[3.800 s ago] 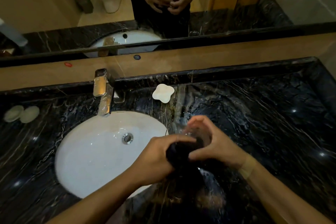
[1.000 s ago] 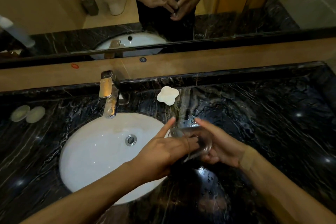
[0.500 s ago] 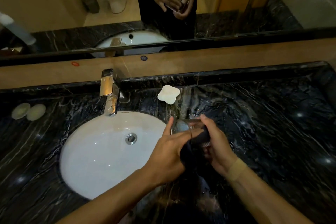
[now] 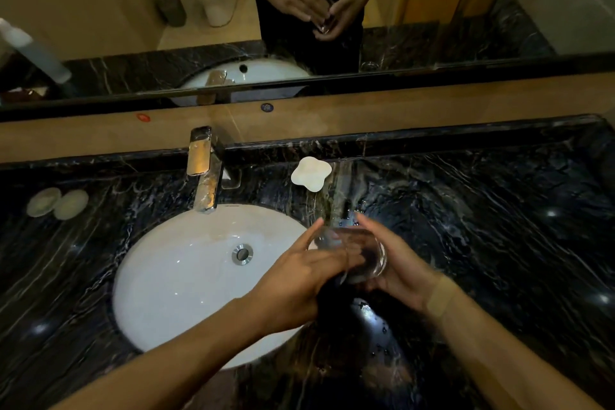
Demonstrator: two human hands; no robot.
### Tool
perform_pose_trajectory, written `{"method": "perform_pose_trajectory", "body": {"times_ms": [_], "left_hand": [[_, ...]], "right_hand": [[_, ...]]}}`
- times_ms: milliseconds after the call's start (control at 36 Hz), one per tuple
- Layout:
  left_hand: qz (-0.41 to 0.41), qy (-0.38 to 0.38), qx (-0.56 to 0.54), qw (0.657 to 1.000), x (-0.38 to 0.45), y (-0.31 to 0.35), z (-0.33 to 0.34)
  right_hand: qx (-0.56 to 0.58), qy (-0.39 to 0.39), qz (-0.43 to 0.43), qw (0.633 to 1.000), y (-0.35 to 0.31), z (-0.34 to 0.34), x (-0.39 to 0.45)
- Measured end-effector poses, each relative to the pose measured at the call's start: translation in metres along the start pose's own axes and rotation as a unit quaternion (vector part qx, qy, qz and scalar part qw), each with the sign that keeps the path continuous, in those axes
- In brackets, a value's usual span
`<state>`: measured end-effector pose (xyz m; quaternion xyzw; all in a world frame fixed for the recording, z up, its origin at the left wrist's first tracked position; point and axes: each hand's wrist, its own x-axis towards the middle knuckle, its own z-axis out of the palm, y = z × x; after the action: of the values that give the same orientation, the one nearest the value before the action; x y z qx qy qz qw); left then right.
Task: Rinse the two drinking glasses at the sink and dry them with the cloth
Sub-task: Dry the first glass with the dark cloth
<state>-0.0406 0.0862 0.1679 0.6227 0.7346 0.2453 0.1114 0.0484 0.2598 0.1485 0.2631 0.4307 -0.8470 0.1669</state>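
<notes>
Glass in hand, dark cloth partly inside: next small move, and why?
Probably twist the glass around the cloth: the right hand cradles it on its side, and the left hand has pushed the dark cloth into its mouth, so drying looks unfinished.

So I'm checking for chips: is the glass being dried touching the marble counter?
Apart. The head view shows the glass cradled in the right hand, above the counter, with dark counter visible beneath it.
</notes>
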Motion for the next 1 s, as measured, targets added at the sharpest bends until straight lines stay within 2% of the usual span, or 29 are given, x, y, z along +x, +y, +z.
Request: {"method": "perform_pose_trajectory", "body": {"times_ms": [83,167,306,472,528,639,778,833,889,944,1000], "left_hand": [[-0.045,0.041,-0.061,0.996,0.007,0.008,0.003],[-0.065,0.046,-0.076,0.994,0.014,0.016,0.006],[-0.058,0.02,-0.01,0.998,0.014,0.021,0.011],[-0.032,0.004,0.034,0.999,0.014,0.025,0.005],[-0.019,-0.011,0.047,0.999,0.016,0.027,0.0],[0.053,-0.021,0.11,0.992,0.016,0.029,-0.008],[0.127,-0.022,0.165,0.978,0.013,0.022,-0.011],[0.147,-0.027,0.168,0.974,0.012,0.017,-0.011],[0.136,-0.025,0.157,0.978,0.011,0.011,-0.012],[0.094,-0.02,0.11,0.989,0.012,0.007,-0.013],[0.024,0.004,0.037,0.999,0.015,0.007,-0.015]], "right_hand": [[0.078,0.051,-0.117,0.989,0.014,0.009,0.002],[0.132,0.104,-0.175,0.97,0.022,0.015,0.002],[0.134,0.174,-0.161,0.962,0.025,0.013,0.003],[0.083,0.175,-0.137,0.971,0.023,0.006,0.001],[0.066,0.154,-0.091,0.982,0.022,0.002,0.003],[0.03,0.044,0.039,0.998,0.008,-0.009,0.004],[-0.063,-0.045,0.16,0.984,-0.007,-0.022,0.007],[-0.094,-0.072,0.165,0.979,-0.012,-0.023,0.008],[-0.072,-0.101,0.14,0.982,-0.017,-0.024,0.007],[-0.007,-0.115,0.083,0.99,-0.015,-0.026,0.005],[0.035,-0.083,0.003,0.996,-0.006,-0.024,0.005]]}}
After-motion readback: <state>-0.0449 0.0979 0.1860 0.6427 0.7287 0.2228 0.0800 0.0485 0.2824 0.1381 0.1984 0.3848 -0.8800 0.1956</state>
